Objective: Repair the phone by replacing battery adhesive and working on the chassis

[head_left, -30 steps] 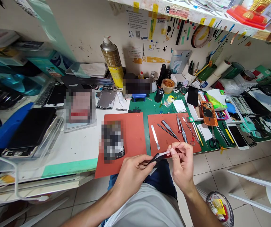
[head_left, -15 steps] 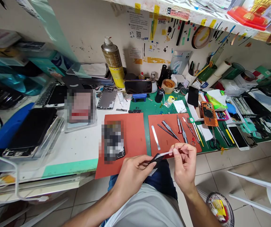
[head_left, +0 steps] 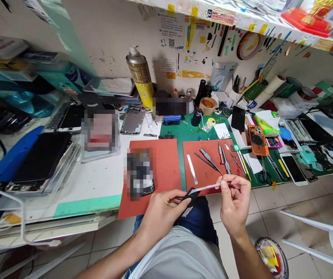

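Observation:
My left hand (head_left: 169, 207) pinches a thin, flat black piece that looks like a phone battery (head_left: 194, 198) between thumb and fingers, held above my lap at the bench edge. From its upper end a narrow white adhesive strip (head_left: 205, 188) stretches to the right. The strip's far end is pinched in the thumb and forefinger of my right hand (head_left: 235, 203), whose other fingers are curled. Beyond the left hand, an opened phone (head_left: 146, 188), partly blurred out, lies on the left red-brown mat (head_left: 165, 162).
On the right red-brown mat (head_left: 192, 151) lie a metal spudger (head_left: 192, 169), tweezers (head_left: 205, 162) and screwdrivers. A spray can (head_left: 140, 77) stands against the wall. Scissors (head_left: 264, 176) and a white phone (head_left: 293, 169) are farther right. A waste bin (head_left: 271, 257) stands on the floor.
My right hand has moved right, away from the left hand. A longer stretch of the white strip now shows between them. The left hand has hardly moved.

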`<state>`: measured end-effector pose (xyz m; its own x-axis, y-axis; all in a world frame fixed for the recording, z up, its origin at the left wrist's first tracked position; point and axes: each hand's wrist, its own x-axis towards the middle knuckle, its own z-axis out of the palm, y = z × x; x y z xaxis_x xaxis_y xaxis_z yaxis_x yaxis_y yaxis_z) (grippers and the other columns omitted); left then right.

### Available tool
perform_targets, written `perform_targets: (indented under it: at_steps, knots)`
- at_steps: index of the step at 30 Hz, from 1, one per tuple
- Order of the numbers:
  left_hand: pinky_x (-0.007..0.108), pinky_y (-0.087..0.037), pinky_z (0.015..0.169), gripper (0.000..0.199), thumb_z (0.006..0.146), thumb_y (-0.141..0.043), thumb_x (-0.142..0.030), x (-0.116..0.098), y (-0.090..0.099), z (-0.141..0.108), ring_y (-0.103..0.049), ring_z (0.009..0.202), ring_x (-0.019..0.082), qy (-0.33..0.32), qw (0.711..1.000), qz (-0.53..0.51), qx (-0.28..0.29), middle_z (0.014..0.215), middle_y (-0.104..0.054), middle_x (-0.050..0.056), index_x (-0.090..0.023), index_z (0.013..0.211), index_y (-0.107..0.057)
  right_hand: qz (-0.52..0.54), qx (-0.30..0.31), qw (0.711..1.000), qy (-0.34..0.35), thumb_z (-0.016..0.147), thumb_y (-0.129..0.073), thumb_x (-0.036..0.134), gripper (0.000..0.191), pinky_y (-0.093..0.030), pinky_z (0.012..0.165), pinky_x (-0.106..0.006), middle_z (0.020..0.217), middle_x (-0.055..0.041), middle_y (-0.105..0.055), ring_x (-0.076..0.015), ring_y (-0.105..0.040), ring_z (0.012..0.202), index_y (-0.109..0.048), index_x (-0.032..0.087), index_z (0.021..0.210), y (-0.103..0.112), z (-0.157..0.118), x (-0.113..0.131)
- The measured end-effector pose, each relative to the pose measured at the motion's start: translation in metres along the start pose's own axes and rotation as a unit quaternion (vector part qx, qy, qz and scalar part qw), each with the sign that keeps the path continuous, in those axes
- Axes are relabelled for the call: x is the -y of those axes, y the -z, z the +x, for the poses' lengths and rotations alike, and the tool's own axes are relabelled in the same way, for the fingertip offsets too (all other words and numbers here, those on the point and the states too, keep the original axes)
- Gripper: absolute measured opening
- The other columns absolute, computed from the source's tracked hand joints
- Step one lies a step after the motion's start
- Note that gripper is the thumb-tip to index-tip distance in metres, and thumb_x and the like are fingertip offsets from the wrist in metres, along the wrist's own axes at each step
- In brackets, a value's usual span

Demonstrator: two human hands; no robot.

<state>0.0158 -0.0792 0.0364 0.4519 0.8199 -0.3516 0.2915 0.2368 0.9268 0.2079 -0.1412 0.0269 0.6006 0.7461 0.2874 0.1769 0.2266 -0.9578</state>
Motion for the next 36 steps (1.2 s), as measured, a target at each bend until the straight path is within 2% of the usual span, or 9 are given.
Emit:
perform_targets:
  at_steps: [14,20,23,25,27,29,31,34,36]
  knots:
    - [0.027,-0.052,0.062,0.037,0.082,-0.084,-0.055,0.008,0.002,0.005,-0.070,0.066,0.020,0.037,0.998,-0.045,-0.013,0.076,-0.080,0.005,-0.018,0.089,-0.082,0.001,-0.049,0.999,0.001,0.106,-0.069,0.025,0.019,-0.055,0.079,-0.033,0.096,0.0016,-0.063,-0.0159,-0.068,0.086,-0.050,0.028,0.105,0.015,0.008,0.004]
    - [0.028,-0.055,0.069,0.039,0.078,-0.088,-0.053,0.012,0.003,0.009,-0.075,0.078,0.022,0.065,0.995,-0.077,-0.025,0.084,-0.083,0.008,-0.017,0.092,-0.083,0.001,-0.129,0.991,0.025,0.099,-0.078,0.023,0.025,-0.057,0.080,-0.033,0.095,0.0013,-0.066,-0.0161,-0.070,0.088,-0.053,0.025,0.104,0.037,0.018,0.009]
    - [0.027,-0.055,0.069,0.040,0.076,-0.092,-0.052,0.014,0.005,0.013,-0.076,0.078,0.021,0.072,0.991,-0.108,-0.020,0.086,-0.084,0.008,-0.017,0.092,-0.082,-0.004,-0.191,0.981,0.033,0.094,-0.084,0.024,0.030,-0.060,0.086,-0.036,0.093,0.0019,-0.068,-0.0174,-0.075,0.091,-0.055,0.024,0.102,0.054,0.021,0.013]
    - [0.026,-0.056,0.069,0.042,0.076,-0.094,-0.052,0.014,0.005,0.015,-0.076,0.077,0.019,0.078,0.988,-0.134,-0.015,0.086,-0.083,0.007,-0.017,0.093,-0.081,-0.003,-0.220,0.976,0.006,0.088,-0.088,0.026,0.035,-0.063,0.089,-0.041,0.092,0.0022,-0.069,-0.0215,-0.079,0.093,-0.057,0.024,0.103,0.072,0.020,0.014]
    - [0.025,-0.057,0.071,0.043,0.074,-0.097,-0.051,0.014,0.003,0.017,-0.077,0.078,0.018,0.083,0.982,-0.168,-0.010,0.087,-0.083,0.006,-0.017,0.094,-0.079,0.006,-0.229,0.973,-0.043,0.081,-0.094,0.027,0.042,-0.065,0.080,-0.039,0.089,0.0024,-0.071,-0.0224,-0.081,0.086,-0.059,0.023,0.103,0.098,0.014,0.009]
    - [0.025,-0.059,0.075,0.044,0.074,-0.099,-0.048,0.012,0.000,0.020,-0.078,0.082,0.018,0.089,0.974,-0.206,0.004,0.094,-0.084,0.007,-0.017,0.097,-0.077,0.018,-0.239,0.966,-0.097,0.073,-0.099,0.026,0.049,-0.062,0.066,-0.029,0.086,0.0025,-0.071,-0.0178,-0.077,0.073,-0.062,0.023,0.104,0.133,0.004,-0.001]
    - [0.026,-0.061,0.078,0.048,0.074,-0.100,-0.047,0.009,-0.004,0.022,-0.079,0.083,0.019,0.101,0.963,-0.247,0.032,0.099,-0.085,0.008,-0.017,0.103,-0.076,0.022,-0.258,0.955,-0.143,0.066,-0.103,0.026,0.055,-0.058,0.060,-0.024,0.087,0.0021,-0.071,-0.0142,-0.073,0.070,-0.065,0.023,0.106,0.173,-0.011,-0.017]
    - [0.027,-0.064,0.076,0.062,0.069,-0.103,-0.043,-0.001,-0.013,0.023,-0.081,0.083,0.021,0.136,0.949,-0.276,0.063,0.104,-0.086,0.010,-0.018,0.118,-0.075,-0.006,-0.267,0.944,-0.195,0.060,-0.106,0.034,0.060,-0.060,0.062,-0.025,0.087,0.0021,-0.070,-0.0143,-0.071,0.071,-0.069,0.021,0.105,0.228,-0.038,-0.038]
    - [0.026,-0.065,0.073,0.068,0.065,-0.105,-0.043,-0.007,-0.020,0.023,-0.081,0.083,0.022,0.168,0.949,-0.260,0.053,0.106,-0.086,0.010,-0.018,0.120,-0.076,-0.039,-0.278,0.935,-0.216,0.067,-0.103,0.040,0.052,-0.061,0.065,-0.027,0.084,0.0010,-0.069,-0.0152,-0.071,0.071,-0.069,0.018,0.099,0.257,-0.058,-0.044]
